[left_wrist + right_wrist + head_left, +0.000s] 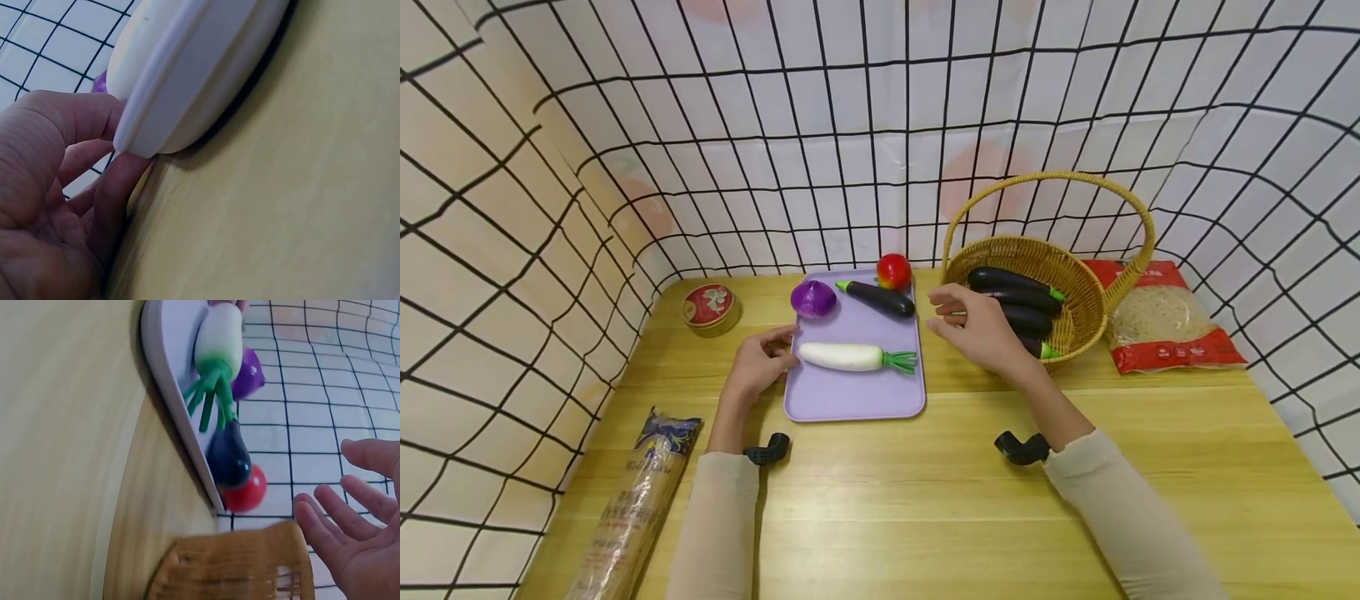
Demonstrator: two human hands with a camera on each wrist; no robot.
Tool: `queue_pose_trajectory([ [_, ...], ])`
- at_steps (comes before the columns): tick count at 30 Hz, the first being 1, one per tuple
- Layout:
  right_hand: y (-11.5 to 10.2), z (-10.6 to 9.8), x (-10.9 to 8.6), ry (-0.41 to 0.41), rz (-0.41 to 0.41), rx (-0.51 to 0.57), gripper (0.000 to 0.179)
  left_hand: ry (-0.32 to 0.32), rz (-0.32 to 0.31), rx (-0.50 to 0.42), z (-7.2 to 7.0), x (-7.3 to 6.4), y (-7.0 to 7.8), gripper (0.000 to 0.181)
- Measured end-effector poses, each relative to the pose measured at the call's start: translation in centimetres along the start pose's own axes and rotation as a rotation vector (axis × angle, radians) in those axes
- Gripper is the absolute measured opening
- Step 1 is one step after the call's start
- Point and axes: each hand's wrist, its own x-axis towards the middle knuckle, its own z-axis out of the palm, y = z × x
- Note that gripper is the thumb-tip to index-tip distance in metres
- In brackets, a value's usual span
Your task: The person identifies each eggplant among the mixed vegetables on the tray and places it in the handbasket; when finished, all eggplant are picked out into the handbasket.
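At the left edge of a lavender tray (854,407), my left hand (762,362) pinches the rim between thumb and fingers; the left wrist view shows this grip closely. On the tray lie a white radish (838,357) with green stems, a purple onion (812,299), a dark eggplant (880,299) and a red round fruit (894,272). My right hand (981,329) hovers by the near left side of a wicker basket (1081,321), fingers loosely spread and holding nothing. Several eggplants (1018,287) lie in that basket, partly hidden behind the hand.
A round red-and-gold tin (711,309) stands at the back left. Along the left side lies a long clear packet (632,508). Right of the basket is a red-and-clear bag (1172,321). Black wire grid (865,125) surrounds the wooden table (880,508).
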Motion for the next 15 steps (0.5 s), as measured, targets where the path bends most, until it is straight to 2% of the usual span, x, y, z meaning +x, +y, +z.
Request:
queue_pose_trajectory([
  [8,-0.9,2.3,2.1,-0.036,0.043,0.037,0.052,0.005,0.008,-0.005,0.0,0.1,0.2,0.06],
  [15,-0.4,3.8,3.4,-0.047,0.058,0.008,0.059,0.002,0.009,-0.003,0.0,0.0,0.3,0.058],
])
